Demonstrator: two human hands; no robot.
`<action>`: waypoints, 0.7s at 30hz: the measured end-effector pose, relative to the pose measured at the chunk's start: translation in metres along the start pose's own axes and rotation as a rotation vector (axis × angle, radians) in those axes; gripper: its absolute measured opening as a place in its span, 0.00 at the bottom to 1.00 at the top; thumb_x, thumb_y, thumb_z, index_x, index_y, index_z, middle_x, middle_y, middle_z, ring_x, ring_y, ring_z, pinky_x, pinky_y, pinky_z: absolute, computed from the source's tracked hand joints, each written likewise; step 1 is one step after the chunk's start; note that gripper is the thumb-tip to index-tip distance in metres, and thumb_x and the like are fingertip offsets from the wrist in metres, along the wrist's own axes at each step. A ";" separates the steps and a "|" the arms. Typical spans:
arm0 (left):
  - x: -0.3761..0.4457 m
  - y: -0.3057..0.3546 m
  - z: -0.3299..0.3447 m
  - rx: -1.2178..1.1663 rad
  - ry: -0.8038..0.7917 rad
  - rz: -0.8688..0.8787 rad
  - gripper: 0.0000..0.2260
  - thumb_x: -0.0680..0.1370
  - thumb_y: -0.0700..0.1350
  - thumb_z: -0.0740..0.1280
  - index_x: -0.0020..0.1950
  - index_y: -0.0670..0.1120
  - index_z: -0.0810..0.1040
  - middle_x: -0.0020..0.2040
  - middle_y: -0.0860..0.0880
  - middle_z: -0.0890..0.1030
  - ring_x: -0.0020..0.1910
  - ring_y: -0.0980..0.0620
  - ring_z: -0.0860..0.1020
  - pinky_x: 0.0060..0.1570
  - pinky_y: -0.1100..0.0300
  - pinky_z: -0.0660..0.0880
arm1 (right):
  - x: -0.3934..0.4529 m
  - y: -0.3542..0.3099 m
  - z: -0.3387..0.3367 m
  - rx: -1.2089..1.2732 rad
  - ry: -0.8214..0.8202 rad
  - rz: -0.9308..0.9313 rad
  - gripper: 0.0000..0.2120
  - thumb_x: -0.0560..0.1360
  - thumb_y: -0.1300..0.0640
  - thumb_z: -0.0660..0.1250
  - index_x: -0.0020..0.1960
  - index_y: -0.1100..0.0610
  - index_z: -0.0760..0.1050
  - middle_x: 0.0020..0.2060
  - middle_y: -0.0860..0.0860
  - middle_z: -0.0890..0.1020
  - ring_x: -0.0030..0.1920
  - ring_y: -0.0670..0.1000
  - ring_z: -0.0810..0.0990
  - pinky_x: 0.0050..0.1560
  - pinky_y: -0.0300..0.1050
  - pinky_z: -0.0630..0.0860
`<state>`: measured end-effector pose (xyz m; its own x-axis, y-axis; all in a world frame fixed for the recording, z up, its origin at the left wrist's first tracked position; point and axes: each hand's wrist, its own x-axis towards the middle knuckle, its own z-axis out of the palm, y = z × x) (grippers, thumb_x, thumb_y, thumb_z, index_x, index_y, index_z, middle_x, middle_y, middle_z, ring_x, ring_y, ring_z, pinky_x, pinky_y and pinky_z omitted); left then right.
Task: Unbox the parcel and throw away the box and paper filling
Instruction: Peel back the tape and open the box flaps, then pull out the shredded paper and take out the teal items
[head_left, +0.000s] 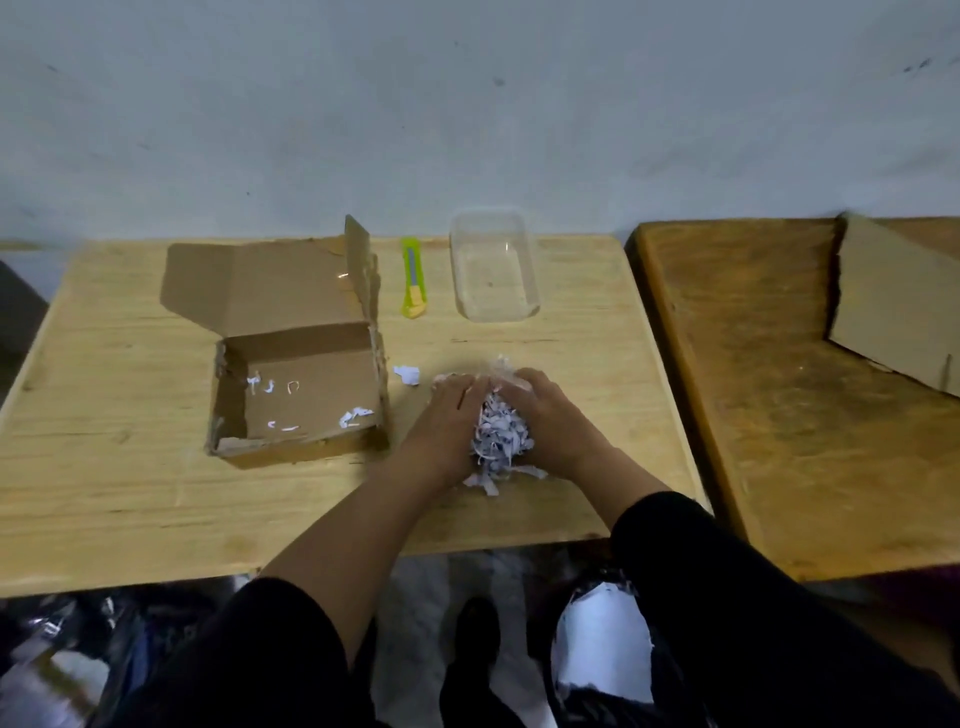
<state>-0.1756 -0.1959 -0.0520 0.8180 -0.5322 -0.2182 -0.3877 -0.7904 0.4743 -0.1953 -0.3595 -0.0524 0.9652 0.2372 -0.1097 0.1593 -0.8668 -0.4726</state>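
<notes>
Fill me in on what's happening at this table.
A person is unpacking a parcel. Both hands, the left hand and the right hand, are cupped around a pile of shredded paper on the wooden table, gathering it up. The cardboard box sits open to the left with only a few scraps left inside. A green utility knife and a clear plastic container lie at the far side. One loose scrap lies beside the box.

Green and yellow utility knife (413, 277) lies on light wooden table (104, 493), just beside clear plastic container (493, 265). Darker wooden table (779, 441) adjoins, bearing cardboard sheet (893, 306).
</notes>
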 end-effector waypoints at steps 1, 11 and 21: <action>0.000 0.000 -0.002 0.011 -0.005 -0.013 0.45 0.69 0.50 0.73 0.75 0.42 0.48 0.75 0.41 0.54 0.74 0.42 0.52 0.73 0.52 0.53 | 0.000 0.002 0.001 -0.015 0.011 -0.005 0.35 0.66 0.52 0.74 0.69 0.57 0.66 0.65 0.64 0.69 0.61 0.65 0.72 0.59 0.58 0.74; -0.003 0.007 -0.035 -0.072 -0.053 -0.132 0.41 0.71 0.50 0.70 0.76 0.44 0.49 0.77 0.43 0.49 0.76 0.44 0.45 0.74 0.50 0.49 | 0.000 -0.014 -0.048 -0.138 -0.169 0.025 0.57 0.61 0.44 0.77 0.76 0.52 0.43 0.76 0.53 0.54 0.75 0.53 0.53 0.72 0.55 0.61; -0.010 0.012 -0.047 -0.178 0.009 -0.189 0.25 0.81 0.44 0.55 0.75 0.41 0.51 0.77 0.44 0.54 0.76 0.47 0.47 0.74 0.54 0.49 | 0.003 -0.033 -0.044 -0.023 -0.158 0.160 0.30 0.79 0.45 0.54 0.75 0.55 0.48 0.76 0.52 0.55 0.76 0.51 0.53 0.75 0.47 0.55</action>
<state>-0.1683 -0.1865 -0.0042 0.8729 -0.3765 -0.3103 -0.1471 -0.8095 0.5684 -0.1890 -0.3495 0.0018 0.9345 0.1598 -0.3181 0.0130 -0.9083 -0.4181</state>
